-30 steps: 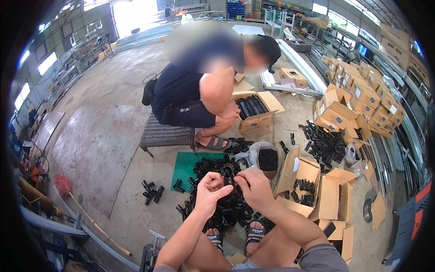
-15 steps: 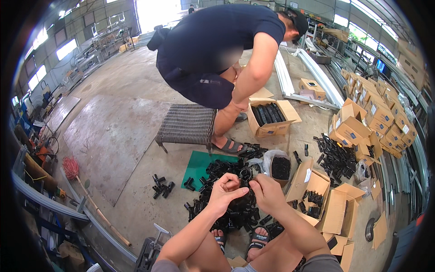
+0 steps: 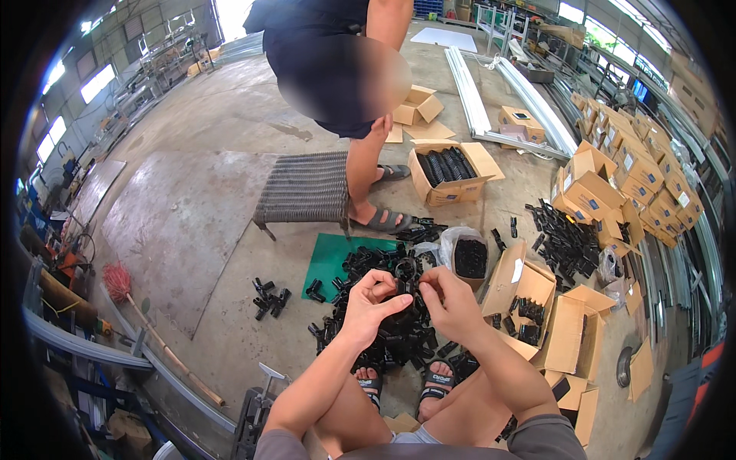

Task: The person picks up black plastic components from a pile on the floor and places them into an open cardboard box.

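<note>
Pinching one black clip (image 3: 405,270) between left hand (image 3: 368,303) and right hand (image 3: 452,303) fingertips, looks easy to fumble into the pile (image 3: 399,330) below.

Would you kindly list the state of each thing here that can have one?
left hand: fingers pinching the black ring part
right hand: fingers pinching the same part
black ring part: held above the pile
box of black parts: flaps open, filled
clear bag: open, holding black parts
wire bench: upright, unoccupied
</note>
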{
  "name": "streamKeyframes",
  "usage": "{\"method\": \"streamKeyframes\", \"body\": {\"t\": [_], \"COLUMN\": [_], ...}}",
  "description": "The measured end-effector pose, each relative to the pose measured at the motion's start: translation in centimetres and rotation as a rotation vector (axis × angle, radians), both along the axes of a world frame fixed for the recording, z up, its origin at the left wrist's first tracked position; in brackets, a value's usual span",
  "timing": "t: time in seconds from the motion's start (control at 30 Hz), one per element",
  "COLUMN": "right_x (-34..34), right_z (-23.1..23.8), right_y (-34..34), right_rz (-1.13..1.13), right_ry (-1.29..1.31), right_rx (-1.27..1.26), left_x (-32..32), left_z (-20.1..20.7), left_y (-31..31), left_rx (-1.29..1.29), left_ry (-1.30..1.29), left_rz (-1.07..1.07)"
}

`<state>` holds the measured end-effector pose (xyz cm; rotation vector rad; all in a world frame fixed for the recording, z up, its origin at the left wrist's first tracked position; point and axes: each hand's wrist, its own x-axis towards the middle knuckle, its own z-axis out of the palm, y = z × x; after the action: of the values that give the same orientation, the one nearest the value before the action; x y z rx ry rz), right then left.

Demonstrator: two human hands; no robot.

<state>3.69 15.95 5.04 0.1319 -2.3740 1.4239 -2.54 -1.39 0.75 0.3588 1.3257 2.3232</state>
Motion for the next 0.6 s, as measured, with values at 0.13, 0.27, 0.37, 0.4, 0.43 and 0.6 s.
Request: {"method": "streamKeyframes", "body": {"t": [0.13,0.27,0.37,0.4,0.43,0.6], "right_x": [-0.5,0.0,-0.3,-0.5,-0.6,-0.8], "right_z": [-1.1,-0.5,-0.9,-1.3,-1.7,-2.3], "right_y": [0.5,0.2,0.0,0.0,0.1,1.3], "right_rz": [-0.004,0.017,0.015,0.002,0.005,-0.031], "right_ry": [0.033,-0.012,0.035,0.071,0.033,-0.218], "right_rx": [0.156,0.031,0.053,0.081,0.111,0.007], "left_x": [-0.2,0.1,0.2,0.0,0.0,0.3], "left_z": [-0.6,0.1,-0.1,-0.4,-0.6,-0.1], "left_y": [0.0,0.0,0.0,0.0,0.0,-0.3], "left_rx": [0.016,0.007,0.010,0.015,0.020,-0.038], "left_ry": [0.021,0.001,0.009,0.019,0.028,0.030], "left_rz": [-0.005,-0.006,-0.007,-0.007,-0.006,-0.012]}}
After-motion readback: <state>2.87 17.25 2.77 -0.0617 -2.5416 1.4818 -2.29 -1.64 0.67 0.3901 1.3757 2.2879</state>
